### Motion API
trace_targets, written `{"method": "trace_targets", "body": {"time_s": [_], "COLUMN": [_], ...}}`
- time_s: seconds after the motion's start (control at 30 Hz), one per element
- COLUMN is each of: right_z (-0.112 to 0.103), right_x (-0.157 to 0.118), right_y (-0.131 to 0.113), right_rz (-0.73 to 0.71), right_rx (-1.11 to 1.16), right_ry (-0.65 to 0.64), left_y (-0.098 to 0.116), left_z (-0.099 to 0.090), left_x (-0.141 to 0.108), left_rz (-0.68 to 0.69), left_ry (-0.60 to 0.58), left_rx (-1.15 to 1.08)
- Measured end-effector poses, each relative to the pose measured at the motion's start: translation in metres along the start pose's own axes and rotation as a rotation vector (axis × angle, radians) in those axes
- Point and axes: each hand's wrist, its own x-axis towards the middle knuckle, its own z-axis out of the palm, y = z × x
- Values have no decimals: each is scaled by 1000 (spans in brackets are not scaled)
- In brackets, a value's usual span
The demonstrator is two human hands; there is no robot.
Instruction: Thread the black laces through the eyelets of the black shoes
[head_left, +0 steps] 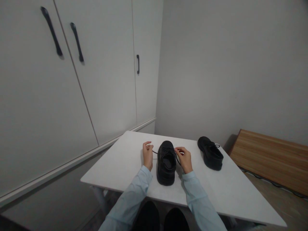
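Observation:
A black lace-up shoe point(166, 175) stands on the white table point(115, 163), its toe pointing away from me and its opening facing me. To its left, my left hand point(147, 155) pinches one end of a dark lace point(155, 152), which runs out from the shoe. On the other side, my right hand point(184, 158) is closed at the shoe's right edge, fingertips on the lace there. A loose length of lace point(178, 160) hangs down between that hand and the shoe.
Another black shoe point(211, 155), its lace tied in a bow, sits at the table's back right. White cabinets point(108, 80) with dark handles stand at the left. Beyond the table's right side is a wooden panel point(271, 157). A grey wall point(228, 70) rises behind.

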Motion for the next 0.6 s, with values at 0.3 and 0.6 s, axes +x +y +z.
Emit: {"method": "trace_targets", "body": {"time_s": [0.3, 0.6], "right_z": [-3, -9], "right_x": [4, 8], "right_y": [-1, -4], "right_rz": [55, 87], "right_rx": [86, 162], "right_ry": [-135, -254], "left_y": [10, 24], "left_z": [-3, 5], "left_x": [0, -14], "left_rz": [97, 163], "left_ry": [-70, -616], "left_rx": [80, -63]}}
